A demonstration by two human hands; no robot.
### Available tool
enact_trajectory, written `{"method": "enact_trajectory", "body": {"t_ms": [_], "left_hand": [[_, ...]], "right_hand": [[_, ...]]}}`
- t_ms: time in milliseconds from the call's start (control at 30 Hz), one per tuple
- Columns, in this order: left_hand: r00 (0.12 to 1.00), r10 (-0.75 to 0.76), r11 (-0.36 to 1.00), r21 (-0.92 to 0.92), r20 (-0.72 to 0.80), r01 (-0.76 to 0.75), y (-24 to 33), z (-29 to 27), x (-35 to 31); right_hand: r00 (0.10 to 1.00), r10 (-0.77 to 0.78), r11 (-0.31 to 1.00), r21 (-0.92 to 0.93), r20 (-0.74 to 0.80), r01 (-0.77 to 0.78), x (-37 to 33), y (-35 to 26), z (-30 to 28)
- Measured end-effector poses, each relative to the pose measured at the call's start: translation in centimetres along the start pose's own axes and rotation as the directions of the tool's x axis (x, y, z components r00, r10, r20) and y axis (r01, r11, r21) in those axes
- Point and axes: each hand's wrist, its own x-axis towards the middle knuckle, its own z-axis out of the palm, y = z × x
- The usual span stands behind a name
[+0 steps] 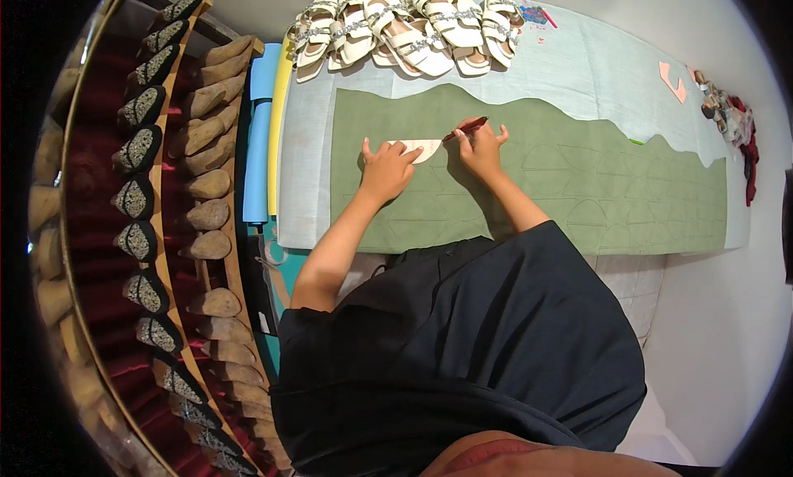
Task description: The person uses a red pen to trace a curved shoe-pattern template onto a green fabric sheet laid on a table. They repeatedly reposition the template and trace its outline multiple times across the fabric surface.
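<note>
**Pen at the template's right corner, left hand bracing**

Your left hand has its fingers spread apart and pressed down on the cream template, gripping nothing. Your right hand is closed on the dark red pen, thumb and fingers together around the barrel.

The step in hand looks like tracing round the template onto the green sheet, since faint outlines lie on that sheet to the right of your right hand and nearer your body than your left. The next move calls for steady pressure from the left fingers while the pen follows the edge; a slip of the template would probably spoil the line.

The template lies between your two hands, its left part under your left fingers. Its long axis runs across you, left to right. The nearly straight edge faces away from you, the curved edge faces your body, and the right corner points at your right hand. The pen slants: its tip aims left and slightly toward you, its back end up and right past your fingers. The tip is at that corner; you cannot tell here whether it touches.

Beyond your hands, white sandals rest on the bench.
</note>
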Motion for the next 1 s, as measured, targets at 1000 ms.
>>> {"method": "enact_trajectory", "body": {"t_ms": [1000], "left_hand": [[0.951, 0.01, 0.955, 0.277, 0.309, -0.1, -3.1, -1.6, 11.7]], "right_hand": [[0.81, -0.586, 0.764, -0.335, -0.001, 0.552, -4.8, -6.4, 8.0]]}}
